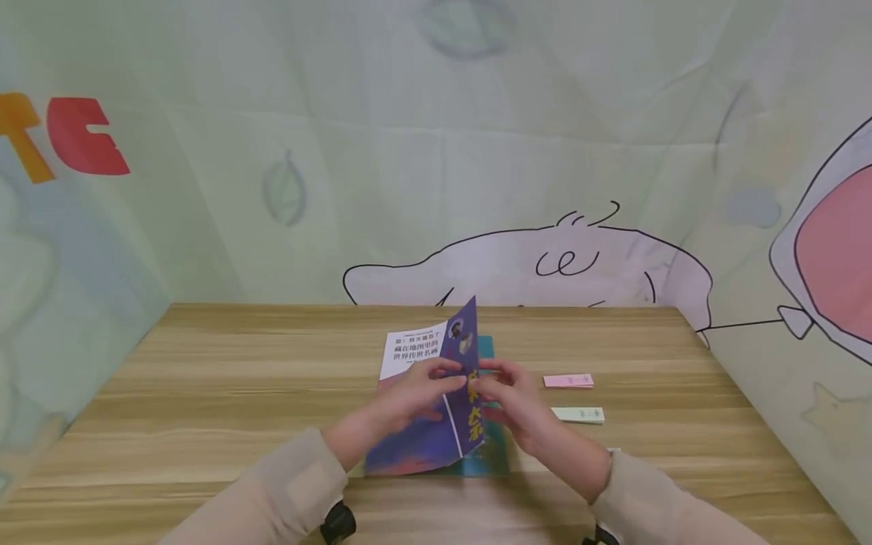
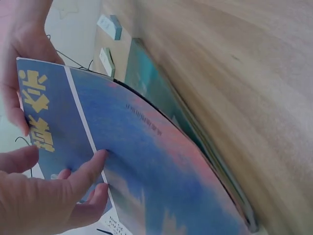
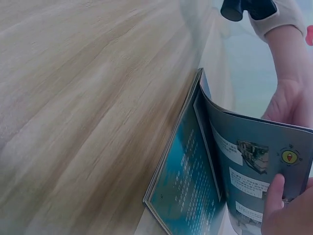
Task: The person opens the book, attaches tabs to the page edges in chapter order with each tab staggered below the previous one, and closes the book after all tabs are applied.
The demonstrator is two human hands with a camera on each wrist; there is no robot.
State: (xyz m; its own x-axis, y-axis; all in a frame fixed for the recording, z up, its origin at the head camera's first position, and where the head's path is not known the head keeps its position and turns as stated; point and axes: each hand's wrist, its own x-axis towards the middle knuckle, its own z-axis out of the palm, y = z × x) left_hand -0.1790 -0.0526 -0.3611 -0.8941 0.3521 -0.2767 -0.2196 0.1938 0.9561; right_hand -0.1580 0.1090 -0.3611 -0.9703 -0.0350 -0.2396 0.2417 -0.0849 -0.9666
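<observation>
A book (image 1: pixel 415 446) with a blue and pink cover lies on the table, its right side lifted nearly upright. My left hand (image 1: pixel 415 393) reaches across the front cover, and in the left wrist view its fingertips touch the cover (image 2: pixel 161 171) beside a white stripe. At the raised free edge, my right hand (image 1: pixel 524 405) pinches the cover and pages; its thumb lies on an inner page (image 3: pixel 249 161) with pictures and text boxes. A teal page (image 3: pixel 181 186) with printed text stays flat underneath. Both hands' fingertips come close together at the raised edge in the head view.
A pink paper slip (image 1: pixel 568 381) and a pale green slip (image 1: pixel 579 415) lie right of the book. The wooden table (image 1: pixel 225 393) ends at a printed cloth backdrop (image 1: pixel 272 151) with cartoon drawings.
</observation>
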